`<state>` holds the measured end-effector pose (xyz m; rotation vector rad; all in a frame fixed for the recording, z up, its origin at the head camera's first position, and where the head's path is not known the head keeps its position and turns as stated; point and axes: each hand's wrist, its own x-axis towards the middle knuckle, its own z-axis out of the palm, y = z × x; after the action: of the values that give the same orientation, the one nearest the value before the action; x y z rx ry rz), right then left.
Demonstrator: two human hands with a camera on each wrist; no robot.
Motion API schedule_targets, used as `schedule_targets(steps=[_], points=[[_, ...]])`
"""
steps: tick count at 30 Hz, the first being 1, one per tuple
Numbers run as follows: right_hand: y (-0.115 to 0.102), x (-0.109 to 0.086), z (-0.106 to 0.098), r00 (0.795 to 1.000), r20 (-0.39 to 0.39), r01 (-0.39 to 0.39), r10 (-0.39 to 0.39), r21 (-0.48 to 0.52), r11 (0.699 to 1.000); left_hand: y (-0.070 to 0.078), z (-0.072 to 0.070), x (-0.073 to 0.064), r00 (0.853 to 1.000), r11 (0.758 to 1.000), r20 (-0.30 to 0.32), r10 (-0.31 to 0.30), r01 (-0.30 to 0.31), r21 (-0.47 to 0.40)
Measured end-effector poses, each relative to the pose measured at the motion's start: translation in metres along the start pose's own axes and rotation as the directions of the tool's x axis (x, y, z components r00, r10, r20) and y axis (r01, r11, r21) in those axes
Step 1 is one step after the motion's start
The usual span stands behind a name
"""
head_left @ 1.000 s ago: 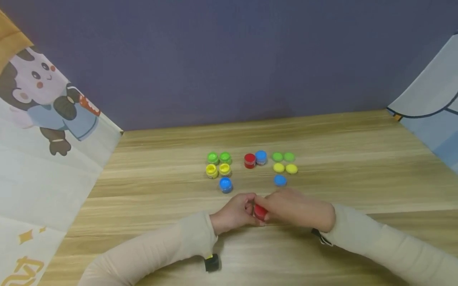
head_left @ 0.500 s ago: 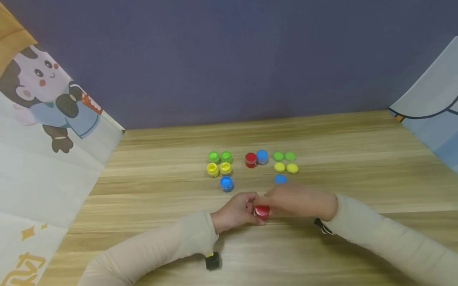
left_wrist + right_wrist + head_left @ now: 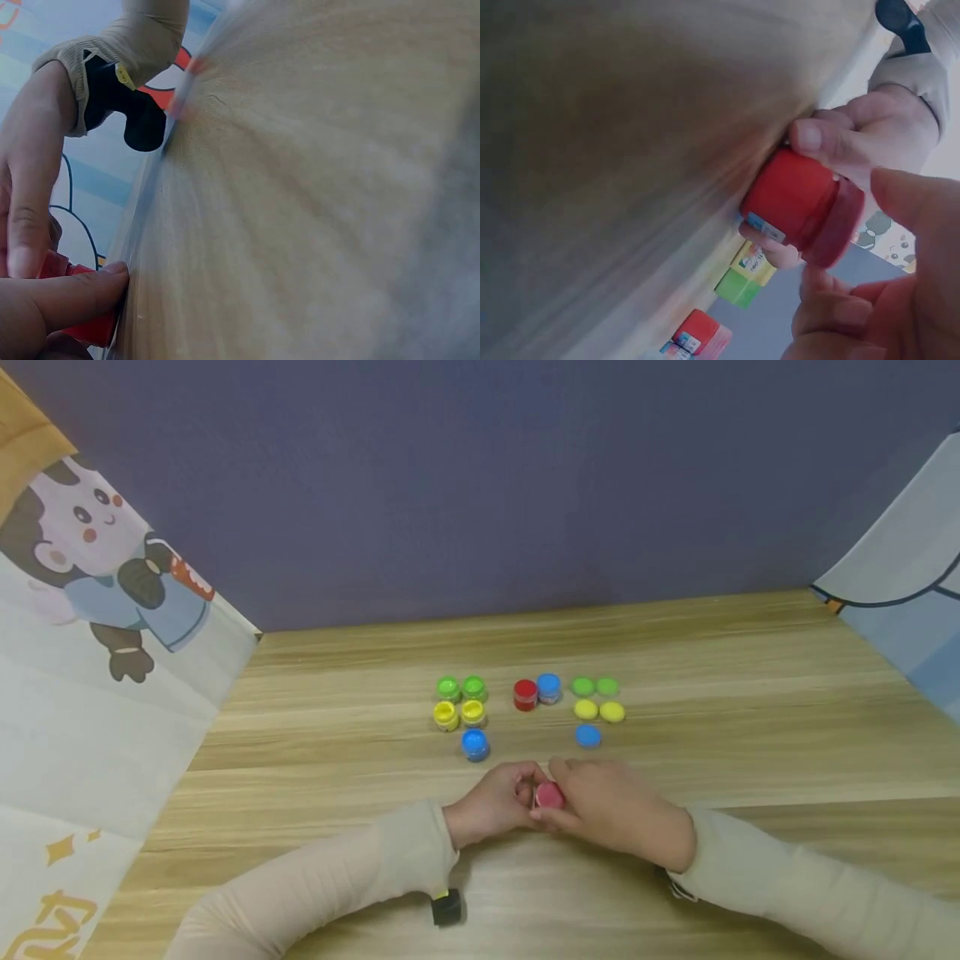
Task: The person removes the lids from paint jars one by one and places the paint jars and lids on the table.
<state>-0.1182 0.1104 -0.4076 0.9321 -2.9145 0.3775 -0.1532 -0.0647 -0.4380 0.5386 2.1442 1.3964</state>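
Observation:
My left hand (image 3: 491, 806) grips a small red paint jar (image 3: 787, 195) low over the table, thumb and fingers around its body. A darker red screw lid (image 3: 838, 225) sits on the jar's mouth, slightly askew with a narrow gap on one side. Around that lid curl the fingers of my right hand (image 3: 622, 810), with the thumb at the opposite edge. From the head the lid shows as a pinkish disc between both hands. In the left wrist view, the left thumb covers much of the jar.
Beyond the hands stand open green jars (image 3: 461, 688), open yellow jars (image 3: 459, 716) and an open blue jar (image 3: 475, 745). A lidded red jar (image 3: 525, 695) and blue jar (image 3: 549, 688) are side by side. Green lids (image 3: 596, 687), yellow lids (image 3: 598, 711) and a blue lid (image 3: 588, 736) lie right.
My right hand has turned at the wrist and shifted slightly down and left, uncovering the loose blue lid. The left hand has kept its hold on the red jar in nearly the same place.

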Motion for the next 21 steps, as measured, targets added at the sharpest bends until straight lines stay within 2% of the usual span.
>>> schedule_targets(steps=[8, 21], points=[[0.0, 0.0, 0.003, 0.999, -0.042, -0.003, 0.003, 0.003, 1.0, 0.0, -0.001, 0.0, 1.0, 1.0, 0.006, -0.001, 0.001, 0.001], [0.004, 0.004, -0.011, 0.992, 0.056, 0.107, -0.11, 0.055, 0.993, 0.001, 0.0, -0.001, 1.0, 1.0, 0.022, -0.019, 0.02, -0.025]])
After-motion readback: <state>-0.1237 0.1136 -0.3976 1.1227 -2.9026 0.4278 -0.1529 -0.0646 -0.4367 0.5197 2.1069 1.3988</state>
